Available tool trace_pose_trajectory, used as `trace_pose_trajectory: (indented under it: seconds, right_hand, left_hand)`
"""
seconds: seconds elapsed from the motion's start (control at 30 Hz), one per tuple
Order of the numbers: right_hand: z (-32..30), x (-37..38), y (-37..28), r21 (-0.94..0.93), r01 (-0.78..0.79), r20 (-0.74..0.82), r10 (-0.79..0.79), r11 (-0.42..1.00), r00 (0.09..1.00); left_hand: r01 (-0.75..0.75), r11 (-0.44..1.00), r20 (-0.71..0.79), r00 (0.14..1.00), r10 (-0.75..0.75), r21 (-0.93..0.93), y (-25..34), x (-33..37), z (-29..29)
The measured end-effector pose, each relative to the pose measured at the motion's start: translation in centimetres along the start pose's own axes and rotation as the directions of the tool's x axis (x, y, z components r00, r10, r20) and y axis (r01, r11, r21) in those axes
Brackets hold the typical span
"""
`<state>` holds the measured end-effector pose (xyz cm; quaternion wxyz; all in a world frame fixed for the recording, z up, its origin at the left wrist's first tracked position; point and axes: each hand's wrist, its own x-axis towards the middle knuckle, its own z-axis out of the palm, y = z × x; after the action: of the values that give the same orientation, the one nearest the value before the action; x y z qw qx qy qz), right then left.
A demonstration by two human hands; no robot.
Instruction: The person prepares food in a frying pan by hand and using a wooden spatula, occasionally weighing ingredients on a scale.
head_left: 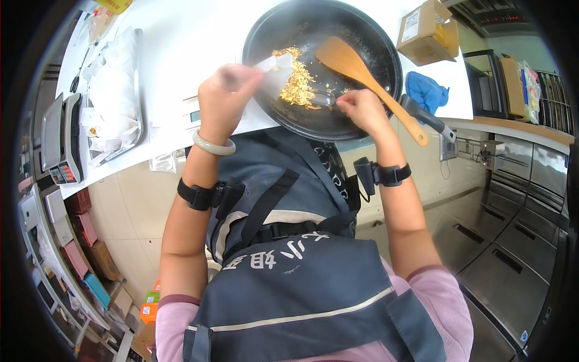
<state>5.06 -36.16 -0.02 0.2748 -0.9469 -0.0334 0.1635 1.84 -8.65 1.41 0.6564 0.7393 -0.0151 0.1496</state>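
Note:
A large black frying pan (271,35) sits on the white table in front of me, with a pile of yellow-brown flakes (295,85) toward its left side. My left hand (226,93) pinches a small translucent white bag (278,73) above the flakes. Its mouth is too unclear to make out. Between the fingertips of my right hand (365,110) is a small clear spoon (324,98), its bowl at the lower right edge of the flakes. A wooden spatula (369,78) lies across the pan, its handle reaching past the rim beside my right wrist.
Right of the pan are a crumpled blue cloth (426,90), the pan's handle (428,119) and an open cardboard box (427,35). At left, a metal tray (140,90) holds white paper packets, beside a digital scale (63,142). Stainless steel drawers (494,235) stand at lower right.

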Motion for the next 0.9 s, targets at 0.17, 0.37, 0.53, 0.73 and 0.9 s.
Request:
trace_pose_trajectory:
  seconds: [0.17,0.37,0.53,0.73,0.9]
  right_hand:
    - [-0.2,0.0,0.7,0.044,0.016,0.033,-0.017,0.999,0.999]
    - [-2.5,-0.9,-0.5,0.477,-0.073,0.143,0.005,0.876,0.990]
    - [-6.3,-2.6,-3.1,0.591,0.069,0.018,-0.099,0.804,0.995]
    - [-7.8,-3.9,-6.3,0.115,0.288,-0.211,-0.260,0.951,0.942]
    - [-7.4,-4.8,-7.2,-0.204,0.383,-0.321,-0.431,0.901,0.843]
  left_hand:
    - [0.074,0.995,0.052,0.996,-0.077,0.065,0.0,-0.3,1.2]
    - [0.083,0.992,0.016,0.996,-0.085,0.095,-0.3,-0.4,1.9]
    - [0.053,0.997,0.056,0.997,-0.056,0.060,-0.3,-0.5,2.6]
    - [0.011,0.998,0.082,0.996,-0.016,0.063,-0.5,-0.8,3.3]
    - [-0.031,0.994,0.102,0.995,0.020,0.105,-0.8,-0.8,3.8]
